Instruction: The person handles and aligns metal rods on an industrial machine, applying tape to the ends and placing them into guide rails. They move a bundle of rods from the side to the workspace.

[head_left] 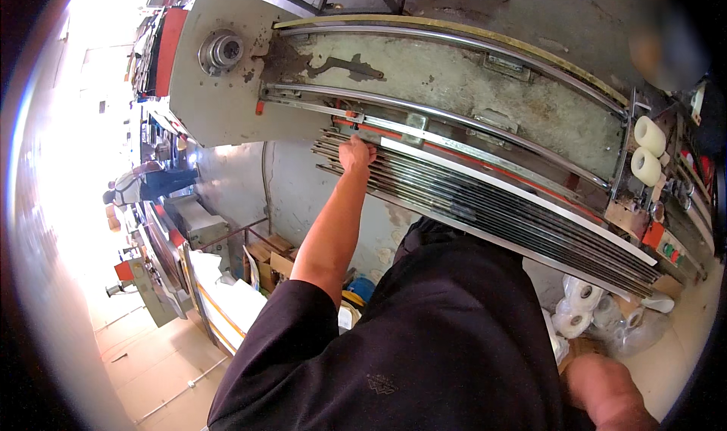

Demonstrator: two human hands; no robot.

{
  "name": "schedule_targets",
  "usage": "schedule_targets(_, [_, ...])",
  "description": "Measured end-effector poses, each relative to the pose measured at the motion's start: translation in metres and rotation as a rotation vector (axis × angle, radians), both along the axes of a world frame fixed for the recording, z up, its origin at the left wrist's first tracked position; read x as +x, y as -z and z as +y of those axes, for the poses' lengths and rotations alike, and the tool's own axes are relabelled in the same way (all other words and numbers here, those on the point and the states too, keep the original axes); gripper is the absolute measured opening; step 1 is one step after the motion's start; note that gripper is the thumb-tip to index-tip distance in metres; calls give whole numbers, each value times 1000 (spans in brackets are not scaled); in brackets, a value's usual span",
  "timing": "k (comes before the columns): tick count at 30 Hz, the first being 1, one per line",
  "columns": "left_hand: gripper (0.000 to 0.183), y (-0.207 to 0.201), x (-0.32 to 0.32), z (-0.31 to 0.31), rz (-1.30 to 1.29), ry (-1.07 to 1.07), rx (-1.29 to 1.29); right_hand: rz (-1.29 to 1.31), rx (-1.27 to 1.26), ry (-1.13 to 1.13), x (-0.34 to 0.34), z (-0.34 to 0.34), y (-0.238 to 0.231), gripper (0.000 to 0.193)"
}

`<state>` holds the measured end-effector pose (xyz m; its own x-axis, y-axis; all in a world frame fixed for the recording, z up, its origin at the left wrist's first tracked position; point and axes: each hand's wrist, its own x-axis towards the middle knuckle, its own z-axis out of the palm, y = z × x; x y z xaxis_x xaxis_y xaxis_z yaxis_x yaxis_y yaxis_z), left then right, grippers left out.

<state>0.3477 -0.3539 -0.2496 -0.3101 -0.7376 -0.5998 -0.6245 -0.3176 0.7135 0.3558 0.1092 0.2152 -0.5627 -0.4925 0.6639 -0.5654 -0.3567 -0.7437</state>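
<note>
My left arm stretches away from me, and my left hand is closed at the left end of a row of long, thin metal rods. The fingers curl over the far side of the row and seem to grip a rod there; my hand hides exactly which one. The rods lie side by side on a pale-edged shelf along the near side of a long grey-green machine. A flat white strip runs along their far side. At the lower right only a bare part of my right arm shows; its hand cannot be seen.
Two steel rails run along the machine. White rolls stand at its right end. Below right lie plastic-wrapped rolls. Cardboard boxes and another machine are at left, where a person is farther off.
</note>
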Motion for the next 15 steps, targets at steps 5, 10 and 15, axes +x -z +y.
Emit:
schedule_targets(5, [38,13,14,-31,-47,-46,-15,-4,7,1,2,-9,2,22])
schedule_targets(10, [37,17,9,-51,-156,-43,-22,-15,29,12,8,-17,7,21])
schedule_targets(15, [33,0,4,-48,-98,-9,0,-16,56,34,13,-20,7,20])
